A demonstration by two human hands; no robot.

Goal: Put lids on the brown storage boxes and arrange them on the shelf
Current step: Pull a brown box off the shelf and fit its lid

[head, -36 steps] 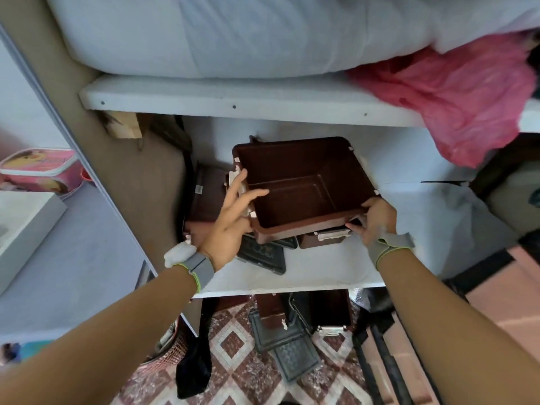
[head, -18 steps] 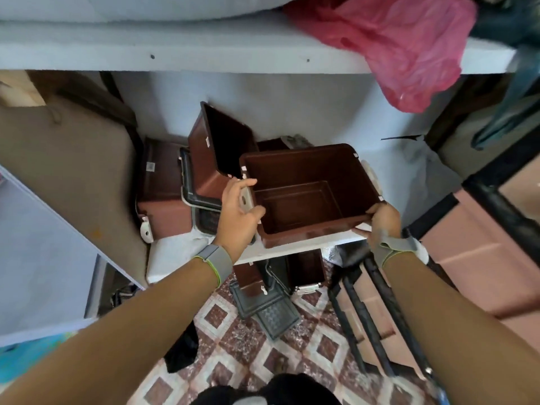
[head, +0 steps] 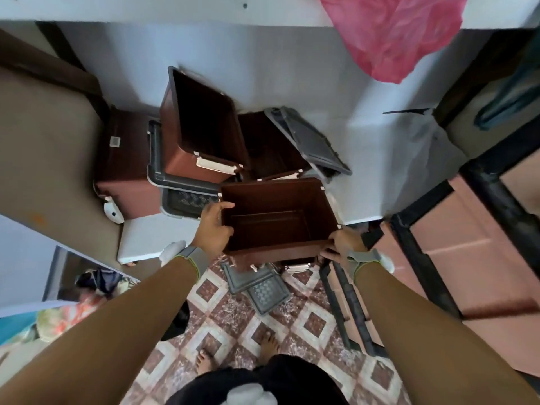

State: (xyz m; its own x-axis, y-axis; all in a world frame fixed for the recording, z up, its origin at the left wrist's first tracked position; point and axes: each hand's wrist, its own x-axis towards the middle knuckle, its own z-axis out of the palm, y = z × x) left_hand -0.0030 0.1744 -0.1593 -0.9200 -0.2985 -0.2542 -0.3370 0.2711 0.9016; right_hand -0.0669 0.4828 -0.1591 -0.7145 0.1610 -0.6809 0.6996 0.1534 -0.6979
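I hold an open, empty brown box [head: 277, 217] over the front edge of the white shelf [head: 146, 238]. My left hand [head: 214, 226] grips its left rim, thumb inside. At the near right corner my right hand [head: 340, 247] grips the box. Behind it on the shelf a second brown box [head: 201, 130] stands tilted on a grey lid [head: 175, 188]. A third open box [head: 266, 144] has a grey lid [head: 309, 141] leaning on it. Another brown box [head: 125, 165] sits at the left. More grey lids [head: 257, 285] lie on the floor below.
A pink plastic bag [head: 394, 33] hangs from the upper shelf at the right. A brown side panel [head: 52, 141] bounds the shelf on the left. Black metal frame bars [head: 423, 244] stand at the right. My feet are on the patterned tile floor [head: 263, 325].
The box I hold has come toward me, from above the shelf to its front edge. The view has tilted down, showing the floor and my feet.
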